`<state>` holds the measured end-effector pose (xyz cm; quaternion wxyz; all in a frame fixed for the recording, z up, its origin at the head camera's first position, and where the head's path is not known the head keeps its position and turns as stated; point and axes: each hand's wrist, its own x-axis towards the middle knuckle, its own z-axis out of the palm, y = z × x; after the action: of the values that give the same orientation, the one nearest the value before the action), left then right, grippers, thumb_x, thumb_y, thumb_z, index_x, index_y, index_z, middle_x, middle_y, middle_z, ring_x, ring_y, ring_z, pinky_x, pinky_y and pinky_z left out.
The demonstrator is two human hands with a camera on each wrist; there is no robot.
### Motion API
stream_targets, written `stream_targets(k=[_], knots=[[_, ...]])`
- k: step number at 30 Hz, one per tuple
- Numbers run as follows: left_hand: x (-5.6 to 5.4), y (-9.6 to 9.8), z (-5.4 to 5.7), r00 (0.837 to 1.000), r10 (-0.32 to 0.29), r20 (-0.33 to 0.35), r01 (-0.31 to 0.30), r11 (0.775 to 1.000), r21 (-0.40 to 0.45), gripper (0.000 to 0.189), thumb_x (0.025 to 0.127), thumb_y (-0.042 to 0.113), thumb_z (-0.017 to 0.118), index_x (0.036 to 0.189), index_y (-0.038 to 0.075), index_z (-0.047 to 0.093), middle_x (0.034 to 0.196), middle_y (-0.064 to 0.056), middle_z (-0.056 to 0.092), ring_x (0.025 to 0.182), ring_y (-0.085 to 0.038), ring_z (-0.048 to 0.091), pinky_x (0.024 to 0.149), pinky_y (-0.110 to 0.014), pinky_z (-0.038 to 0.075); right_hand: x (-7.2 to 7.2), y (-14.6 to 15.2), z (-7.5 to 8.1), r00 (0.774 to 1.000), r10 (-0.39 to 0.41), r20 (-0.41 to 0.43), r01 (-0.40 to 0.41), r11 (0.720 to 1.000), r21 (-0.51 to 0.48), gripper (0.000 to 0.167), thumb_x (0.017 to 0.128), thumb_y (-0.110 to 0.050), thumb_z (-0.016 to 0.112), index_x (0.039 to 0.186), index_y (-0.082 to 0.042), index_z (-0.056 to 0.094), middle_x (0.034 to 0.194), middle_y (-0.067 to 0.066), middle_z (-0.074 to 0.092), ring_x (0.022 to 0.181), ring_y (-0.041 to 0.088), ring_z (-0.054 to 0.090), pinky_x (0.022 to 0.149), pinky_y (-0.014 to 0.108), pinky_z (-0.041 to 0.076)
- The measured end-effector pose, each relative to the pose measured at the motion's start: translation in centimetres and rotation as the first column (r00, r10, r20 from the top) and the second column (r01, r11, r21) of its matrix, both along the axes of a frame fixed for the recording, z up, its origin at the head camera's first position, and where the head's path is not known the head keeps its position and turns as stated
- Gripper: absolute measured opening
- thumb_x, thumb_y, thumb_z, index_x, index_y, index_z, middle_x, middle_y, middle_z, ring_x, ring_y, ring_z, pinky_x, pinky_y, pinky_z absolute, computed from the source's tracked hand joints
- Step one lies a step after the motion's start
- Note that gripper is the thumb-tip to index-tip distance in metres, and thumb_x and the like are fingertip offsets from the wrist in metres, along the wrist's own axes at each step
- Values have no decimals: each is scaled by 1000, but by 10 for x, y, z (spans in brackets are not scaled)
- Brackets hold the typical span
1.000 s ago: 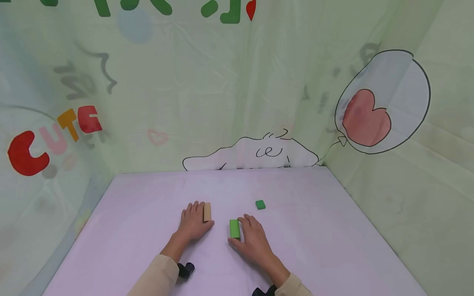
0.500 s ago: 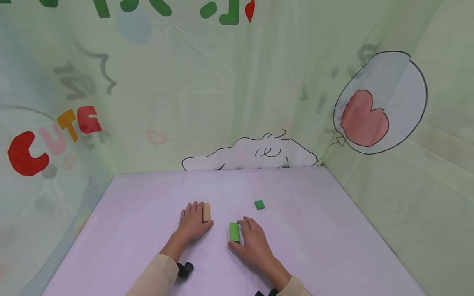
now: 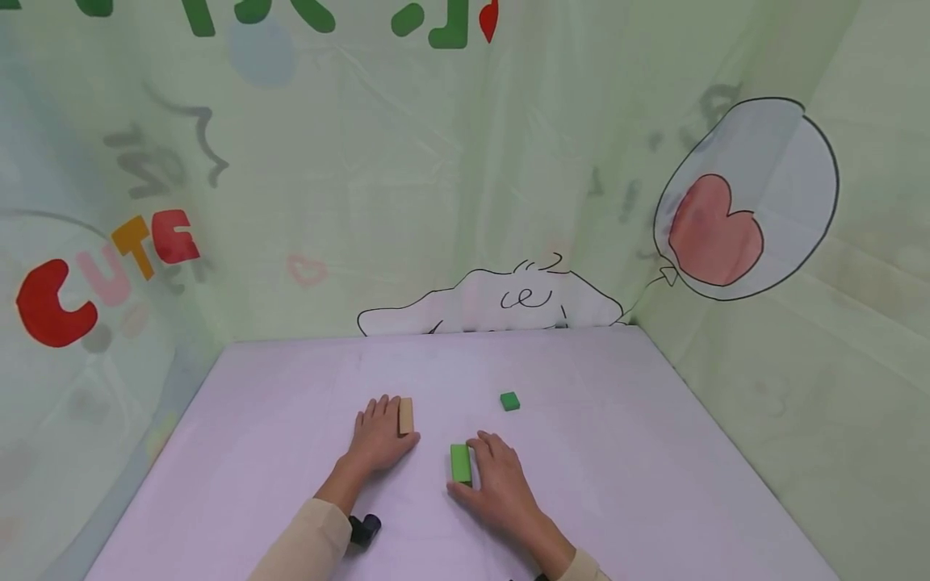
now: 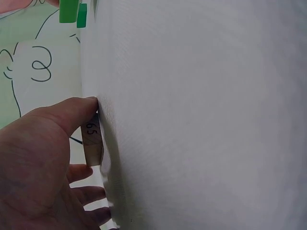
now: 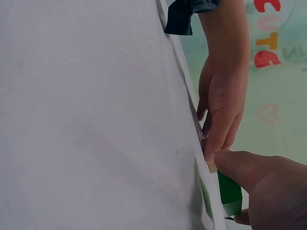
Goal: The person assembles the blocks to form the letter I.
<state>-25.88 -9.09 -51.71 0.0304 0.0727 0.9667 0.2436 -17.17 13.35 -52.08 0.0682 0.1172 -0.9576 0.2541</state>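
A plain wooden block (image 3: 406, 416) lies lengthwise on the table; its side shows the marking "65" in the left wrist view. My left hand (image 3: 379, 436) holds it between the thumb at its near end and the index finger at its far end, the other fingers spread on the cloth. To the right is a bright green block (image 3: 461, 463), gripped by its ends between thumb and bent fingers of my right hand (image 3: 503, 484). In the right wrist view this green block (image 5: 230, 191) appears below the thumb, with my left hand beyond.
A small dark green block (image 3: 510, 401) lies farther back, right of centre. The pale cloth-covered table (image 3: 291, 379) meets a printed curtain (image 3: 407, 177) behind and at both sides. A black wrist device (image 3: 365, 530) sits at the left sleeve.
My right hand has drawn the bright green block a little toward me along the table. The left hand, wooden block and dark green block have stayed in place.
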Motion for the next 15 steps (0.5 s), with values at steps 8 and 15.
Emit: stream_targets(k=[8,15], knots=[[-3,0,-4,1000,3,-3,-3,1000,-3,81,94,38,71,155,-2,37,162,-30,34,152,-51,27,123,-67,20,4,1,1,999,-5,33,5,1000,-1,73,84,-46,83,138,-5,56,150,22,50,139,41,49,114,60,42],[-3,1,-6,1000,10,1,-10,1000,-9,81,94,39,70,156,-2,37,162,-30,34,153,-51,26,123,-66,20,9,3,1,999,2,47,-2,1000,-10,73,84,-46,83,138,-6,57,150,21,50,137,40,50,112,58,44]])
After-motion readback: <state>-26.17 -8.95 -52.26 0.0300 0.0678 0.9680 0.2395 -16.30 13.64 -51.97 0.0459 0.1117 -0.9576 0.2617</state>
